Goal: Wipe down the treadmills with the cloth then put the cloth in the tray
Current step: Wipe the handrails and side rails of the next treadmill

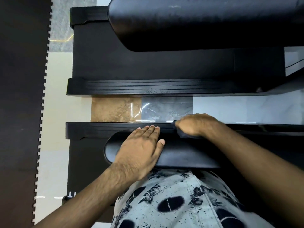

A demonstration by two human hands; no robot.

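I see only a dark scrap of the cloth (185, 135) under the right hand (195, 124). The far handrail (197, 22) runs off the top right edge. White lettering (71, 194) at lower left is unreadable.

The farther treadmill (148, 66) lies behind the nearer treadmill (85, 155), a strip of floor (230, 109) between; the left hand (139, 145) rests on the nearer one's padded arm (189, 155); right of it, the right hand (195, 125) holds a cloth (185, 135) on the side rail (107, 128).
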